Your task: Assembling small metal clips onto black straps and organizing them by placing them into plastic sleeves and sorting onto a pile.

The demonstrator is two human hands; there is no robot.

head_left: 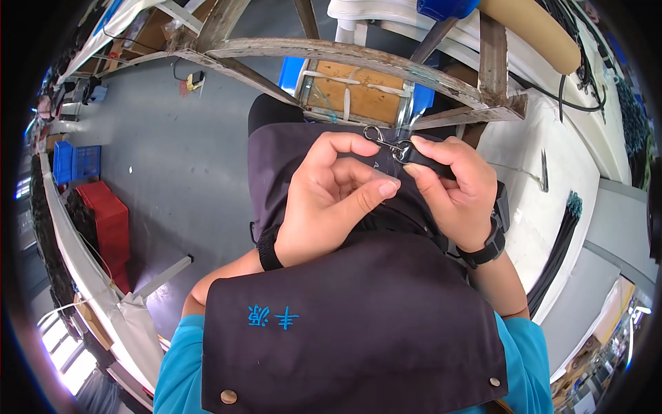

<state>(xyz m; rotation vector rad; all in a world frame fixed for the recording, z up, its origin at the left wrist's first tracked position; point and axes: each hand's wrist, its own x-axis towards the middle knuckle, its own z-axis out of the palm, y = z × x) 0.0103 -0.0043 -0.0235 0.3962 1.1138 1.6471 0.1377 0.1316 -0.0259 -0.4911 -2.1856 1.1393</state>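
Metal clasp (385, 143): shiny, hook at one end, ring at the other; held up before the lap, between the two hands.
Black strap (429, 163): flat, at the clasp's ring; pinched between thumb and forefinger of the right hand (458, 186).
Left hand (327, 196): loosely curled, thumb and forefinger apart, forefinger tip by the hook (contact cannot be told).
Apron (358, 338): dark purplish cloth, softly creased, blue embroidery, round metal studs at the lower corners.
Frame (296, 50): straight bars, scuffed and paint-worn.
Tube (534, 31): tan, smooth, rounded.
Cords (552, 265): slim, black, bundled, teal at one end; on a white surface (507, 148).
Containers: blue crate (86, 164), plastic, and red box (110, 228), flat-sided, both at left (contents of either not discernible).
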